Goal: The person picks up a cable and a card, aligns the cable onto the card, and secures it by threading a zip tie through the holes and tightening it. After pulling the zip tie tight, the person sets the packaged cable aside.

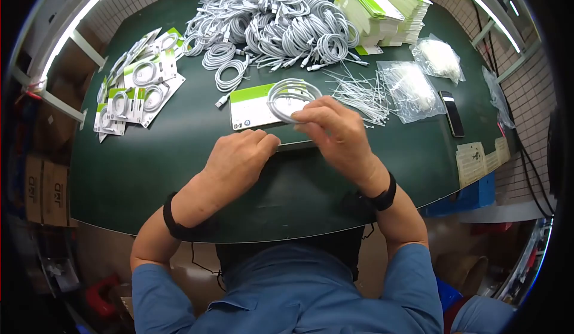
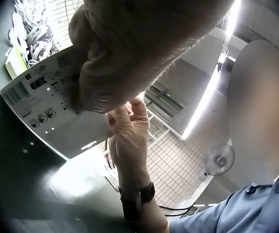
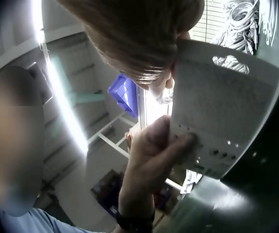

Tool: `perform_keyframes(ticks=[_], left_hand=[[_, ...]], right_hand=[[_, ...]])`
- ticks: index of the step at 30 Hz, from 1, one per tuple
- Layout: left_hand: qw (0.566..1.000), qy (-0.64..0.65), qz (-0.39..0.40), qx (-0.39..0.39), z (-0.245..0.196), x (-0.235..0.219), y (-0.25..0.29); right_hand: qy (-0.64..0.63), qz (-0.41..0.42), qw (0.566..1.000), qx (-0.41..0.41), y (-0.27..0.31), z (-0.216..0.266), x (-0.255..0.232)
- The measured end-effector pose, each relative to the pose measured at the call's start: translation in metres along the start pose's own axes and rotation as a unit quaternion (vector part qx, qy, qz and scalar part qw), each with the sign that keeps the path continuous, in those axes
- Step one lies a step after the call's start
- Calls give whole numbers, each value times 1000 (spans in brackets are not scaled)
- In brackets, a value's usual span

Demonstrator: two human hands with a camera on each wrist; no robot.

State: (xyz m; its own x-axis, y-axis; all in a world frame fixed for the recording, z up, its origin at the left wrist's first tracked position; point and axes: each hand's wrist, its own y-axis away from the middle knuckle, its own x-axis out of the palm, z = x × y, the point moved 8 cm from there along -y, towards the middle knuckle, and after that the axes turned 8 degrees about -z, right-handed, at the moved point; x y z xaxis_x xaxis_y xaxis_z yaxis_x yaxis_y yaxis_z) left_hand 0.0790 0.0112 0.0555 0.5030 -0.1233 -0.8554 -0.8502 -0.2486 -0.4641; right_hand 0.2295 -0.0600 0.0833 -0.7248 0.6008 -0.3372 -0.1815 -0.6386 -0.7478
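My left hand (image 1: 239,158) grips the near edge of a green and white packaging card (image 1: 250,114), its thumb (image 3: 180,145) pressing on the printed back in the right wrist view. That card (image 2: 37,109) is tilted up off the green table, and a slot is cut near one end. Between the thumb and fingers of my right hand (image 1: 341,131) is a coiled white cable (image 1: 276,100), held against the card's front face. In the left wrist view the coil is hidden behind the card and hands.
A big heap of coiled cables (image 1: 269,20) covers the back. Carded cables (image 1: 143,74) lie at left. Stacked cards (image 1: 382,11) stand back right, near loose zip ties (image 1: 362,95), plastic bags (image 1: 409,89) and a phone (image 1: 452,114). One loose coil (image 1: 230,76) lies behind the card.
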Motion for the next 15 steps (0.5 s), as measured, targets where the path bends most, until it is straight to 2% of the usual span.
perform_keyframes(ticks=[4,5,7,8,9,12,13,14,15], left_hand=[[999,17,-24,-14,8,5,-5],[999,16,-27,-12,7,4,-7],[993,28,-115,23,0,-11,-13],[986,34,-157,41,-4,-19,-13],[986,34,-155,43,-6,-21,-12],[964,28,-264,26,-13,-52,9],[965,27,-260,27,-19,-52,17],[950,222,-182,-124,-2,-37,26],[870,401,-93,-270,7,-13,42]], right_hand=[[50,30,998,-16,11,-3,23],[33,19,999,8,11,-9,23],[-4,-4,998,59,13,-19,21],[-3,-6,998,59,12,-19,20],[-2,-6,999,52,12,-17,19],[0,-13,999,44,13,-15,18],[-2,-13,999,30,13,-14,18],[-5,-11,1000,15,14,-13,18],[-8,-9,1000,0,15,-10,18]])
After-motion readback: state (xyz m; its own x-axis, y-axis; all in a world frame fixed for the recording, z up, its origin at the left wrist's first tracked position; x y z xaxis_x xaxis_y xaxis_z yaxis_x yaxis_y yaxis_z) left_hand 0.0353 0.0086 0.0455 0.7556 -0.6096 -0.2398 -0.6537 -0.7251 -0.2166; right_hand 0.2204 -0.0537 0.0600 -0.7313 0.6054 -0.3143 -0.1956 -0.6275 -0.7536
